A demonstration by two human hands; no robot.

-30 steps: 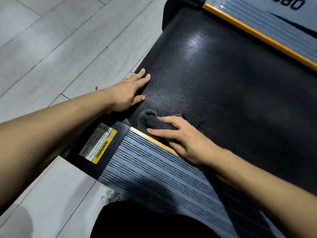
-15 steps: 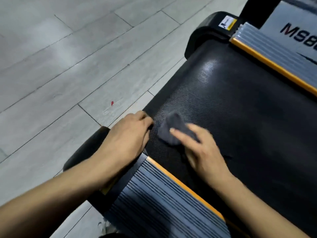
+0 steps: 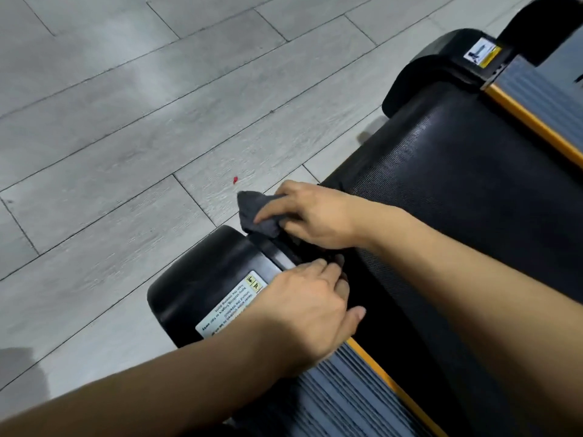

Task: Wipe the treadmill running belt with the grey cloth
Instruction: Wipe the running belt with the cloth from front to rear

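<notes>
The black textured running belt (image 3: pixel 467 190) fills the right side of the head view. My right hand (image 3: pixel 310 216) grips the bunched grey cloth (image 3: pixel 257 212) at the belt's rear left end, and the cloth sticks out past the belt's edge over the floor. My left hand (image 3: pixel 310 307) rests palm down on the black rear end cap (image 3: pixel 205 279) and the near side rail, fingers curled at the belt's edge, holding nothing. It partly covers a white warning label (image 3: pixel 228 305).
Ribbed grey side rails with orange trim run along both sides of the belt, near (image 3: pixel 353 392) and far (image 3: pixel 536 99). A second black end cap (image 3: pixel 441 55) sits at the far corner. Grey plank floor (image 3: pixel 126 137) with a small red speck (image 3: pixel 235 180) lies left.
My right hand has slid the cloth along the belt to its rear end, past the edge. My left hand has drawn back from the belt onto the end cap. The view has swung left.
</notes>
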